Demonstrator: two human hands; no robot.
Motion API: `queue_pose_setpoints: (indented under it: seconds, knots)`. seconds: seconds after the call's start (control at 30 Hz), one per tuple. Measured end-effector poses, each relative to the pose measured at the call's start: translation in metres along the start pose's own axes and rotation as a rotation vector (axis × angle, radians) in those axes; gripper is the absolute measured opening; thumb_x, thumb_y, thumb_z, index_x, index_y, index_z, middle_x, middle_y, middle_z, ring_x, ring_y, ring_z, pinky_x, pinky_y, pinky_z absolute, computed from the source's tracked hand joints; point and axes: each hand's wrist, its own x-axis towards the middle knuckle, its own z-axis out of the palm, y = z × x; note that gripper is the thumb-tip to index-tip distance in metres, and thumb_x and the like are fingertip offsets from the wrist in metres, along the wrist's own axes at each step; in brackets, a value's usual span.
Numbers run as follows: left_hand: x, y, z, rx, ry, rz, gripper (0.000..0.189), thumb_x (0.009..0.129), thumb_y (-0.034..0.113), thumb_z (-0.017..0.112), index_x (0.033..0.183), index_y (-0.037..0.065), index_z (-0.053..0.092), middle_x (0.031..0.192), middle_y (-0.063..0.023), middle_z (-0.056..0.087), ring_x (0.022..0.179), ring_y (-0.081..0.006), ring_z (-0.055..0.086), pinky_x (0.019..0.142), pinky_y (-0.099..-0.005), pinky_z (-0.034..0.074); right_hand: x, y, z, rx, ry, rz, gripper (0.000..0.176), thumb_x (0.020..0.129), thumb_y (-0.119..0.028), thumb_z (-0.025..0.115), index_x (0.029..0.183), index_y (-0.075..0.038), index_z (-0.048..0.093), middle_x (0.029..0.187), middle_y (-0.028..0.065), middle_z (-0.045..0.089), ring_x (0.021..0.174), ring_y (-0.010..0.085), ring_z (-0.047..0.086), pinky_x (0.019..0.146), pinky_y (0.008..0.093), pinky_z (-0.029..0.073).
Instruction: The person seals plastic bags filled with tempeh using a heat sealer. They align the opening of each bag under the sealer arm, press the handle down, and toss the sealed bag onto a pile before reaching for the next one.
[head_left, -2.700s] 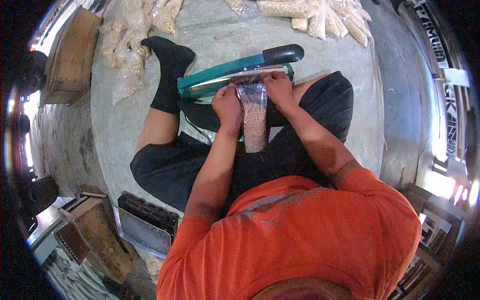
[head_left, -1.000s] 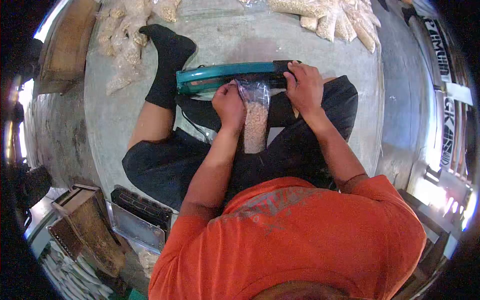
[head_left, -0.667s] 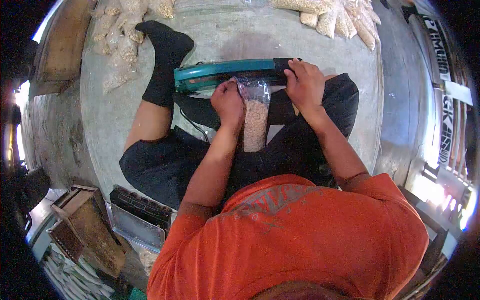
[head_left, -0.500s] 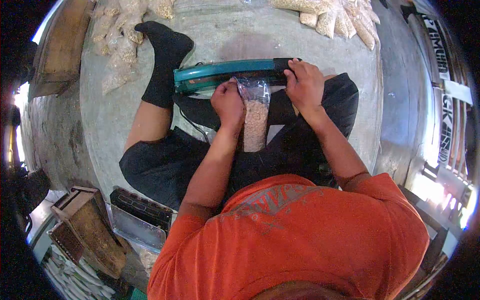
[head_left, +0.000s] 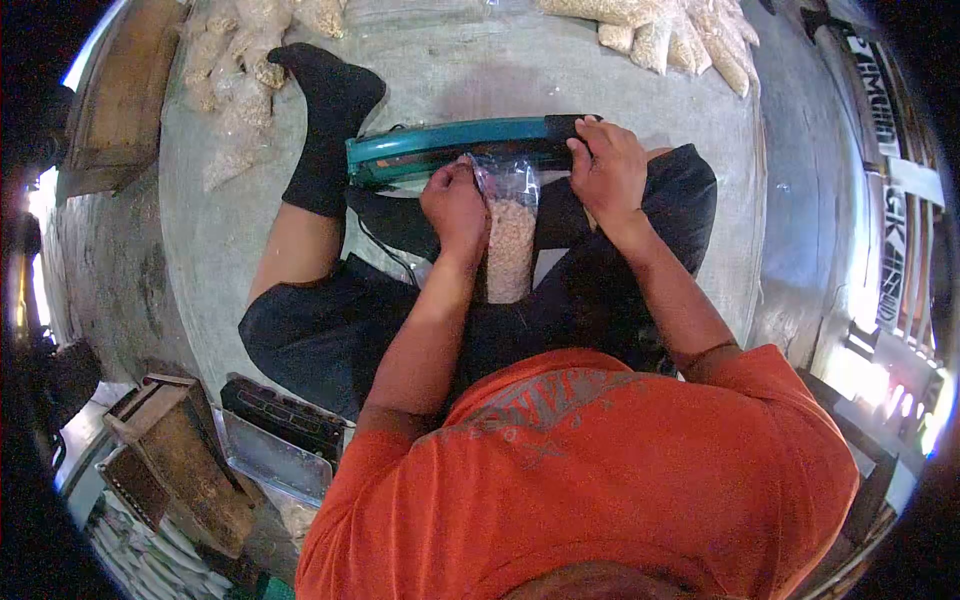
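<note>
A clear plastic bag with small pale pieces in its lower part lies between my legs. Its loose top reaches up against a teal hand-lever bag sealer, which lies across in front of me. The fingers of my left hand are closed, pinching the bag's upper left edge close to the sealer. My right hand is curled over the black right end of the sealer's arm. The place where the bag's mouth meets the sealer is partly hidden.
Filled clear bags lie at the far left, and more filled bags at the far right. A power cord runs by my left leg. A wooden box and a black case stand at lower left.
</note>
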Motion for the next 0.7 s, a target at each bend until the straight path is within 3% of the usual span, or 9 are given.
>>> queue_pose_setpoints:
  seconds: [0.2, 0.27, 0.57, 0.7]
  knots:
    - [0.001, 0.0, 0.0, -0.119, -0.026, -0.035, 0.021, 0.099, 0.011, 0.061, 0.081, 0.001, 0.063, 0.072, -0.0047, 0.062, 0.058, -0.0143, 0.056, 0.054, -0.029, 0.047, 0.0, 0.0, 0.001, -0.006, 0.01, -0.008, 0.026, 0.083, -0.019, 0.074, 0.107, -0.011, 0.07, 0.107, 0.008, 0.07, 0.094, 0.0337, 0.066, 0.078, 0.0462, 0.052]
    - [-0.005, 0.01, 0.0, 0.108, 0.002, 0.001, 0.023, 0.096, 0.016, 0.064, 0.09, -0.005, 0.072, 0.081, -0.0066, 0.069, 0.072, -0.0158, 0.058, 0.068, -0.0324, 0.047, -0.001, 0.0, 0.002, -0.009, 0.04, -0.011, 0.025, 0.082, -0.019, 0.074, 0.106, -0.01, 0.07, 0.106, 0.0084, 0.07, 0.093, 0.034, 0.066, 0.078, 0.0462, 0.053]
    - [0.013, -0.02, -0.01, 0.151, -0.009, -0.018, 0.024, 0.097, 0.016, 0.063, 0.094, -0.005, 0.072, 0.081, -0.0063, 0.07, 0.071, -0.0147, 0.058, 0.067, -0.0317, 0.047, 0.0, 0.0, 0.001, 0.013, 0.049, -0.023, 0.024, 0.083, -0.018, 0.074, 0.105, -0.01, 0.072, 0.108, 0.0083, 0.071, 0.094, 0.0331, 0.066, 0.079, 0.0448, 0.053]
    - [0.004, -0.007, -0.004, 0.045, -0.042, -0.042, 0.022, 0.097, 0.016, 0.064, 0.09, -0.003, 0.072, 0.078, -0.0043, 0.067, 0.07, -0.0134, 0.056, 0.066, -0.0308, 0.046, -0.001, 0.0, 0.001, -0.005, 0.031, -0.01, 0.024, 0.083, -0.018, 0.074, 0.106, -0.009, 0.072, 0.108, 0.0085, 0.071, 0.094, 0.0333, 0.066, 0.08, 0.045, 0.054]
